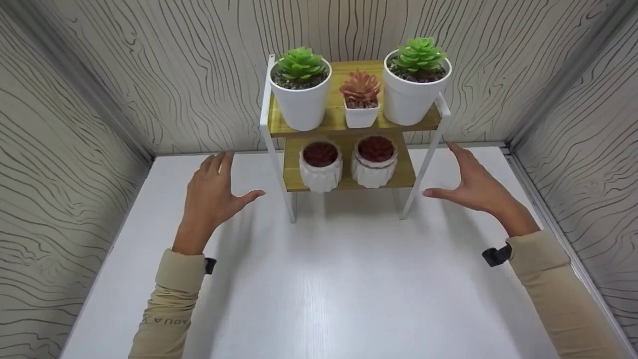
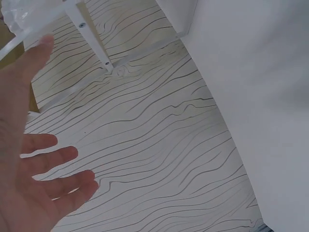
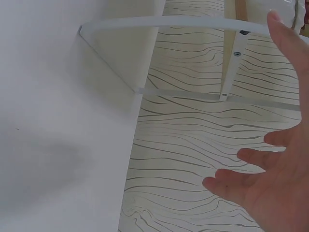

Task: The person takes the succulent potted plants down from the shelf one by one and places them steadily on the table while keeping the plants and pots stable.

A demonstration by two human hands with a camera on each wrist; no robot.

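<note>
A two-tier plant stand (image 1: 353, 130) with wooden shelves and a white metal frame stands at the back of the table. On its top shelf are two white pots with green succulents, one left (image 1: 304, 102) and one right (image 1: 411, 94), and a small square pot with a reddish succulent (image 1: 362, 117) between them. Two white ribbed pots, left (image 1: 320, 177) and right (image 1: 374, 172), with dark red plants sit on the lower shelf. My left hand (image 1: 212, 192) is held beside the stand's left side, thumb spread, apart from it. On the other side my right hand (image 1: 481, 184) mirrors it, holding nothing.
The white table (image 1: 319, 289) spreads in front of the stand. Wood-grain panels (image 1: 199, 75) enclose the back and both sides, with grey metal strips (image 1: 89, 85) at the corners. Dark wrist straps (image 1: 497, 256) show at the sleeves.
</note>
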